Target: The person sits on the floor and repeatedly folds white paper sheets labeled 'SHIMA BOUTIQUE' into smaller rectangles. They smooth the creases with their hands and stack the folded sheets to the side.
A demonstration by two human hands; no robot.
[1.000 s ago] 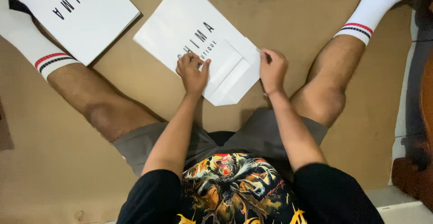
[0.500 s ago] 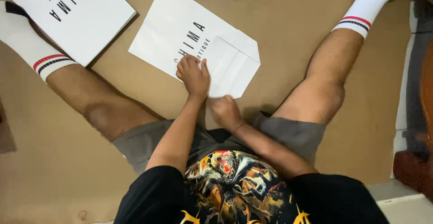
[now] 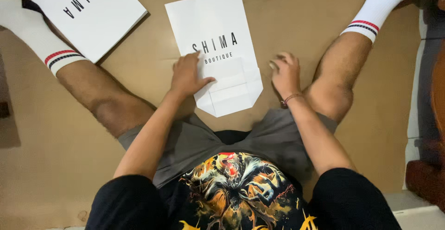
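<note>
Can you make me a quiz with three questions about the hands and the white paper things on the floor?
1. Where is the left hand?
A. Flat on the folded white paper bag
B. On the person's knee
C. Up in the air

2. How many white paper bags lie on the floor?
A. One
B. Two
C. Four

3. What is the right hand doing?
A. Gripping the nearer bag
B. Holding scissors
C. Resting beside the nearer bag, holding nothing that shows

Answers:
1. A, since the palm and fingers press on the bag's left edge between the legs.
2. B, since one bag lies between the legs and a second white bag lies by the left sock.
3. C, since brown floor shows between this hand and the bag's right edge.
</note>
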